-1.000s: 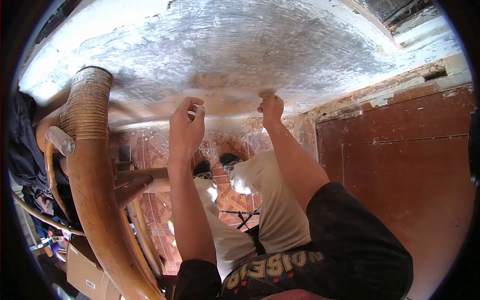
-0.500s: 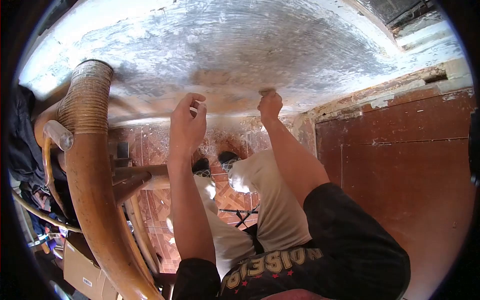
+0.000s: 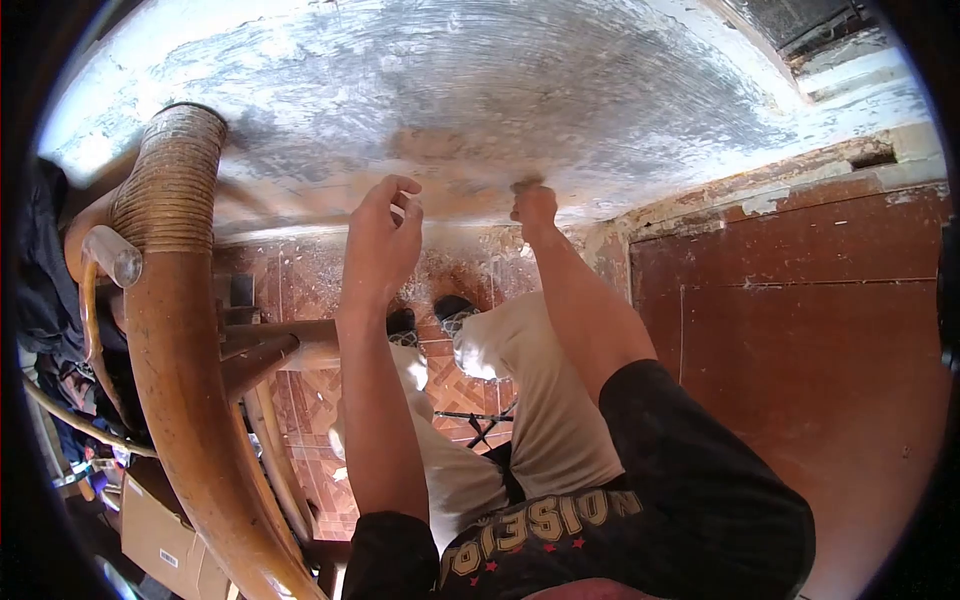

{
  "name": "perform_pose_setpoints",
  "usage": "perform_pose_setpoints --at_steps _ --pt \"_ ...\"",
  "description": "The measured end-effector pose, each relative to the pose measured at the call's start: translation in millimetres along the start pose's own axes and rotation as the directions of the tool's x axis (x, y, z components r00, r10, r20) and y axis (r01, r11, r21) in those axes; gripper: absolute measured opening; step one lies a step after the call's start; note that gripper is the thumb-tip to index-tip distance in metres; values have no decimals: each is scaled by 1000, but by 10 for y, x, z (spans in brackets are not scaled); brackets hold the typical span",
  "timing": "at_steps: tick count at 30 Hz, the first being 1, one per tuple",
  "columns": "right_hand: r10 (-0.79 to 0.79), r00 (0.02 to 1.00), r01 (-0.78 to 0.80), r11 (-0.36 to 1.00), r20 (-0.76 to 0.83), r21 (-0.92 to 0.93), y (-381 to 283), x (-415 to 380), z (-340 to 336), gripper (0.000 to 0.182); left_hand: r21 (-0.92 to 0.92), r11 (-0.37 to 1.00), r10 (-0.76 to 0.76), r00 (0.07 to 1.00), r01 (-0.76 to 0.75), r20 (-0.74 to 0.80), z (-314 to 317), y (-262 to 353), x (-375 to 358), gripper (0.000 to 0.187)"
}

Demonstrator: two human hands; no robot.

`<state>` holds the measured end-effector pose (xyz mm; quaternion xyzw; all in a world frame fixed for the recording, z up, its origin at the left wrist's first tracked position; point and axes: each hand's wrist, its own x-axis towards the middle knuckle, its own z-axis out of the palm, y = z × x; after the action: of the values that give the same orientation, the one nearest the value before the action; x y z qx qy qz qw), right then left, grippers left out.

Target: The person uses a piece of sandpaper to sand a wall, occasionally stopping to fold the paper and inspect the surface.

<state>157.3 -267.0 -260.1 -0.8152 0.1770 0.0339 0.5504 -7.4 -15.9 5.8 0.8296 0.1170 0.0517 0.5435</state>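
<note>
My right hand (image 3: 536,207) is closed, knuckles toward the lower part of the scuffed grey-white wall (image 3: 480,90). A small brownish flat piece (image 3: 524,186) sticks out at its fingertips against the wall; whether it is sandpaper or a brush I cannot make out. My left hand (image 3: 384,232) is held up in front of the wall, a little apart from it. Its fingers are loosely bent and spread, with nothing between them.
On the left stands a thick rattan furniture frame (image 3: 170,350) with a clear plastic cup-like thing (image 3: 127,266) on it. A cardboard box (image 3: 170,540) lies below. At right is a reddish-brown panel (image 3: 790,330). Pale debris litters the patterned tile floor (image 3: 310,410).
My right hand has shifted slightly to the left and down along the wall with the brownish piece. My left hand has moved a little right and up.
</note>
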Motion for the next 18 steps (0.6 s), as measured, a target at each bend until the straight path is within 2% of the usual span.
perform_pose_setpoints --at_steps 1,3,4,6,7,8,9,10,11,13,14,15,16,17,18 --pt "-7 1000 7 1000 9 1 -193 -78 -26 37 13 999 33 999 -34 7 -10 -11 -3 19" --pt "83 966 -82 997 -243 13 -634 -334 -85 36 15 998 53 999 -53 1 -38 -81 11 18" --pt "83 968 -84 996 -236 7 -606 -329 -59 36 10 997 77 997 -77 10 -42 -110 13 18" --pt "-175 950 194 980 -257 49 -523 -351 -100 34 16 998 61 998 -61 23 -48 -96 8 18" --pt "-393 888 343 912 -238 -225 -466 -322 -67 29 25 998 61 997 -62 36 -35 -60 20 18" --pt "-395 883 344 912 -253 -223 -427 -283 -88 29 23 997 74 996 -75 43 -2 -50 32 18" --pt "-97 976 110 992 -197 55 -648 -455 -132 28 17 995 95 992 -97 77 36 -66 14 18" --pt "182 982 -158 939 -51 306 -739 -509 -136 28 12 993 114 988 -116 104 45 -62 2 19" --pt "99 993 -80 968 -71 238 -757 -486 -112 26 16 993 116 989 -118 96 40 -53 -7 19" --pt "86 993 -60 959 -83 277 -958 -596 -142 25 86 988 112 976 -130 188 15 -44 -46 20" --pt "77 991 -40 951 -109 307 -1048 -672 -197 24 86 989 100 978 -117 186 -8 -71 -55 20" --pt "49 998 -35 957 -43 289 -900 -557 -241 21 90 991 82 979 -100 188 -22 -94 -41 21" --pt "54 997 -38 958 -47 285 -651 -415 -190 21 93 992 70 978 -90 197 -15 -106 -32 21" --pt "-228 962 229 973 -152 -8 -390 -265 -119 19 90 991 75 976 -95 206 9 -112 -20 21" --pt "-504 848 438 842 -168 -316 -254 -203 -66 17 76 991 98 979 -114 180 33 -122 -8 22"
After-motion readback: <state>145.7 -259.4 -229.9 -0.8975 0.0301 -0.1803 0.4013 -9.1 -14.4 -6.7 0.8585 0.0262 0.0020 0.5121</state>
